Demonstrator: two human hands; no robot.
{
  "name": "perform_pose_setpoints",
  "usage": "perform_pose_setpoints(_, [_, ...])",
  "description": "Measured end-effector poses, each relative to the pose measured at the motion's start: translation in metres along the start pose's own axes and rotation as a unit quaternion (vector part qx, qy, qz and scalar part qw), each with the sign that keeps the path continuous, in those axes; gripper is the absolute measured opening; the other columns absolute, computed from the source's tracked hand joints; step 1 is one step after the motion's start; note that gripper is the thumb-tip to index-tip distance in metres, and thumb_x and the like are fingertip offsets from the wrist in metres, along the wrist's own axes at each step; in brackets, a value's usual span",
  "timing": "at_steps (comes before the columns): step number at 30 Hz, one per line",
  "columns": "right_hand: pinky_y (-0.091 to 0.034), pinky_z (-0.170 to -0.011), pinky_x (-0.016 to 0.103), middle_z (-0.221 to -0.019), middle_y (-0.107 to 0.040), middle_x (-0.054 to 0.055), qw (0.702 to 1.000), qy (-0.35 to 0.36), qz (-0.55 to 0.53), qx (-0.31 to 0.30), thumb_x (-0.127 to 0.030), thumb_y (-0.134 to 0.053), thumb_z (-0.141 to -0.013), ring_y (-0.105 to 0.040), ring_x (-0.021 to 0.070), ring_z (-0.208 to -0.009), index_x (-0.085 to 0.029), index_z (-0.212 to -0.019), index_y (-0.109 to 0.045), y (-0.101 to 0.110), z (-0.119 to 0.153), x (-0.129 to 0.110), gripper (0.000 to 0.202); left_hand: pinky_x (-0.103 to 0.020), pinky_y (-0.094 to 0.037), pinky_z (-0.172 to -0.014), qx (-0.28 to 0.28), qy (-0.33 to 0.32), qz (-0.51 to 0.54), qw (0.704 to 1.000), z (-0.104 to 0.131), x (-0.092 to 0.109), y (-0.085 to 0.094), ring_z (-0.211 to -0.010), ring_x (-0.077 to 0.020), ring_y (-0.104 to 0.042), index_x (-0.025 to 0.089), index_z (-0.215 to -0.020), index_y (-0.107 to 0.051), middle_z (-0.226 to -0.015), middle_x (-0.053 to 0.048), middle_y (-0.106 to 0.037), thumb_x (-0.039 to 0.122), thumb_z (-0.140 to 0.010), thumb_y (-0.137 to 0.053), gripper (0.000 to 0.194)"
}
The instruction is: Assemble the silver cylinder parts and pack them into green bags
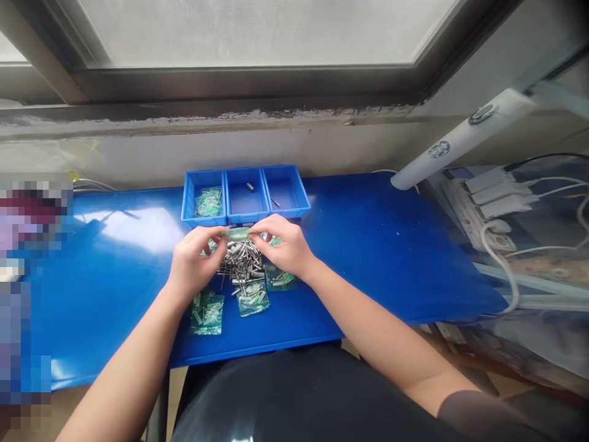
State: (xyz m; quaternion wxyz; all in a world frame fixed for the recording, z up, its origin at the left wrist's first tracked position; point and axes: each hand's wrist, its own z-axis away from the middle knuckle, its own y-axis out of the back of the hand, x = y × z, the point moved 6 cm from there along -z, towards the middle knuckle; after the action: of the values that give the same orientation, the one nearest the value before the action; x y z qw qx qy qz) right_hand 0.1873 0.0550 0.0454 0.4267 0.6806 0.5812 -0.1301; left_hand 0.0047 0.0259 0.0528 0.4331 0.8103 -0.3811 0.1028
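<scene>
Landmark: the pile of little metal pins (pixel 240 263) in the middle of the blue table (pixel 391 245); I told every place from it.

Far left: a blurred patch was at the table's left edge, well away from the pile. I could not tell what it was.

Left of the pile: my left hand (pixel 192 261) was just beside the pile, fingers pinched narrow on the left end of a small green bag (pixel 238 233).

Below the pile, left: one filled green packet (pixel 207 313) lay flat near my left wrist.

Over the pile: I held the small green bag above the pile's far edge, stretched between both hands.

Below the pile: a second filled packet (pixel 252 299) was touching the pile's near edge.

Behind the pile: three blue trays (pixel 243 195) stood side by side. The left one held green packets, the middle one a tiny dark part, the right one a thin pin.

Right of the pile: my right hand (pixel 286 247) was pinched narrow on the bag's right end, with another packet (pixel 280 278) under its wrist.

Far right: white plugs and cords (pixel 497 209) lay off the table.

What could go wrong: I think the thin bag could slip or tip, because only fingertips held it. Then pins might spill back. My wrists could also bump loose pins off the table.
</scene>
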Motion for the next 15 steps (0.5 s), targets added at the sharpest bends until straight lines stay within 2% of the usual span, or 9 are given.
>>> perform_pose_setpoints(6, [-0.058,-0.082,0.037,-0.091,-0.075,0.007,1.000,0.016,0.005,-0.011,-0.021,-0.064,-0.091,-0.067,0.0191,-0.086,-0.021,-0.092,-0.074,0.0009,-0.0003,-0.0017,0.010,-0.023,-0.055,-0.057,-0.005,0.008,0.021,1.000,0.0001,-0.0013,0.0005,-0.066,-0.0106,-0.065,0.018,-0.102,-0.072,-0.085,-0.002,-0.075,0.019,-0.090,-0.064,0.015])
perform_pose_setpoints(15, [-0.059,-0.076,0.035,-0.091,-0.075,0.007,1.000,-0.005,-0.004,-0.011,-0.021,-0.063,-0.091,-0.067,0.0191,-0.086,-0.021,-0.091,-0.074,0.0001,-0.0009,-0.0022,0.010,-0.024,-0.055,-0.056,0.005,0.006,0.033,0.999,-0.0011,0.0000,0.0030,-0.059,-0.0093,-0.062,0.019,-0.100,-0.072,-0.082,-0.002,-0.075,0.020,-0.090,-0.065,0.013])
